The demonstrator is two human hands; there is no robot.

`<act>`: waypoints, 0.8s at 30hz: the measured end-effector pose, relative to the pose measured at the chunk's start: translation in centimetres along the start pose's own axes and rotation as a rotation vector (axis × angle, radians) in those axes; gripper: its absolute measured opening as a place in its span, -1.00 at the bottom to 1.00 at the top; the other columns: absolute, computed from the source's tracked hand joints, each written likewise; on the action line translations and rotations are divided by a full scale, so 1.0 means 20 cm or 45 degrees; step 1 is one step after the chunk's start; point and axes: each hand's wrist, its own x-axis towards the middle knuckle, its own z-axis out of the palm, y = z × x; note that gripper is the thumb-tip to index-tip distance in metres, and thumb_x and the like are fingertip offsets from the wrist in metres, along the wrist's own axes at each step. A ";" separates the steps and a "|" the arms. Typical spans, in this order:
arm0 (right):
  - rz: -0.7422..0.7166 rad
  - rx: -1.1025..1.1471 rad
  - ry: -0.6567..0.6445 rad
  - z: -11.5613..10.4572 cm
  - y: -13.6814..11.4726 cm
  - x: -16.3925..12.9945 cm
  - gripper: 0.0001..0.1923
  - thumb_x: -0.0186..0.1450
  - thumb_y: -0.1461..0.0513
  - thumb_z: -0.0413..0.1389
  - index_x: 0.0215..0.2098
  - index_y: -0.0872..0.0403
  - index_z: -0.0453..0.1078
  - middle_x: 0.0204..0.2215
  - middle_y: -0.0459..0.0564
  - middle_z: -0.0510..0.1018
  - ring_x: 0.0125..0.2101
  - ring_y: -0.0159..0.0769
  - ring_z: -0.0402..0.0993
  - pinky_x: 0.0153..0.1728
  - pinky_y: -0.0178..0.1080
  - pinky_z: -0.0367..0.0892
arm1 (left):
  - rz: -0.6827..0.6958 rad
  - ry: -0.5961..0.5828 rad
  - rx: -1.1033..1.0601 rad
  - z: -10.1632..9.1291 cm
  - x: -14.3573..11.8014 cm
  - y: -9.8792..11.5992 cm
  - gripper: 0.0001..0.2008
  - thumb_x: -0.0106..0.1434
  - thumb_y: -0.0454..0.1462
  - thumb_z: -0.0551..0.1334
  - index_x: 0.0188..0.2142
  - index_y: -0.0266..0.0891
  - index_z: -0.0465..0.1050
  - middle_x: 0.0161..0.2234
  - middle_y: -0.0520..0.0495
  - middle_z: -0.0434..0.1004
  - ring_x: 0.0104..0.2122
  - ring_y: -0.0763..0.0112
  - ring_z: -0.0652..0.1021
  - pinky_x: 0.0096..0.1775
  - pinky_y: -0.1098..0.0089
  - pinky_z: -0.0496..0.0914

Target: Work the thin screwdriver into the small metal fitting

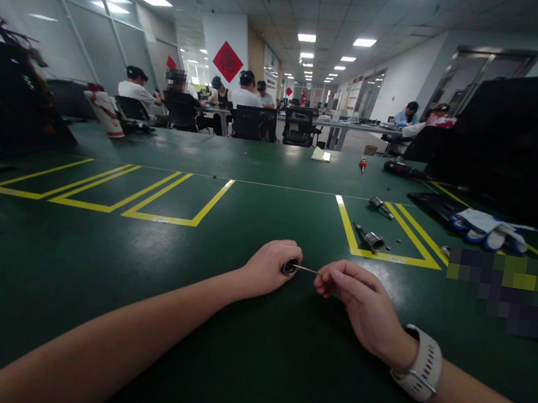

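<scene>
— What is the left hand [269,265] doing?
— Its fingers curl around a hollow metal piece [287,271], whose round mouth faces the right hand [365,303].
— And the right hand's fingers?
— Pinched narrow on a thin metal rod [306,270], its tip at the mouth; how deep, I cannot tell.
— Where over the desk [278,209]?
— Well in from the far edge, about midway between the left and right edges.
— Anything nearby?
— Rightward, two metal fittings [372,239] lie at a yellow tape outline [346,224]; gloves [490,230] lie nearer the right edge.
</scene>
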 end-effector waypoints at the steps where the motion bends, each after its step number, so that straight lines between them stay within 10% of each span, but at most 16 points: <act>1: -0.060 -0.122 0.006 0.00 0.00 -0.01 -0.81 0.27 0.19 0.01 -0.39 0.09 0.40 -0.40 -0.02 0.46 -0.35 -0.27 0.37 -0.30 -0.18 0.25 | -0.008 -0.004 0.021 0.00 0.00 0.00 -0.92 0.14 -0.41 0.15 -0.48 -0.28 0.29 -0.47 0.05 0.31 -0.44 0.49 0.36 -0.38 0.45 0.22; 7: -0.213 -0.691 -0.082 0.04 -0.03 -0.05 -0.80 0.28 0.17 0.00 -0.36 0.10 0.40 -0.44 -0.03 0.44 -0.41 -0.28 0.34 -0.37 -0.19 0.23 | -0.002 -0.050 0.162 0.00 0.00 0.01 -0.91 0.15 -0.40 0.13 -0.48 -0.28 0.29 -0.48 0.04 0.32 -0.44 0.47 0.36 -0.36 0.43 0.22; 17: 0.223 0.223 0.011 -0.01 -0.01 0.04 -0.84 0.20 0.21 0.06 -0.47 0.13 0.40 -0.46 -0.01 0.48 -0.46 -0.35 0.35 -0.38 -0.24 0.23 | 0.040 -0.047 0.060 0.00 -0.01 0.01 -0.92 0.12 -0.43 0.15 -0.47 -0.27 0.29 -0.47 0.05 0.31 -0.44 0.49 0.36 -0.36 0.44 0.24; 24: -0.061 -0.202 0.030 0.01 -0.02 -0.01 -0.81 0.26 0.19 0.01 -0.41 0.09 0.40 -0.42 -0.03 0.46 -0.38 -0.30 0.36 -0.33 -0.21 0.25 | -0.015 -0.020 0.056 0.00 0.00 0.00 -0.92 0.14 -0.40 0.15 -0.47 -0.28 0.29 -0.46 0.04 0.33 -0.44 0.48 0.36 -0.37 0.44 0.24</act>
